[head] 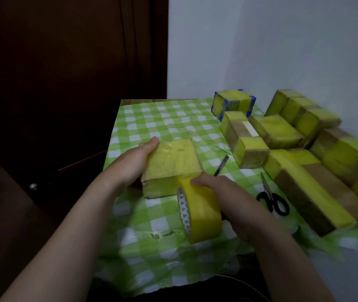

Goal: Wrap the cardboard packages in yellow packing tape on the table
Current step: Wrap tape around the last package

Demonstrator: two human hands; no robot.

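Head camera shows the left hand [130, 163] gripping the left side of a tape-covered cardboard package [172, 160], thumb laid along its top edge, with the package sitting on the green checked tablecloth [162, 118] near the table's middle. The right hand [236, 204] is wrapped round the yellow tape roll [203, 214], which stands on edge against the package's near right corner, thumb pressing on top. Black-handled scissors [273, 201] lie just right of that hand, and other partly taped packages [280, 131] are clustered toward the wall.

Grey metal blade [222, 165]: lower end hidden behind right hand [234, 203]; we cannot identify it.
Yellow-taped brown cardboard packages [352, 162], right edge: blurred, cropped.
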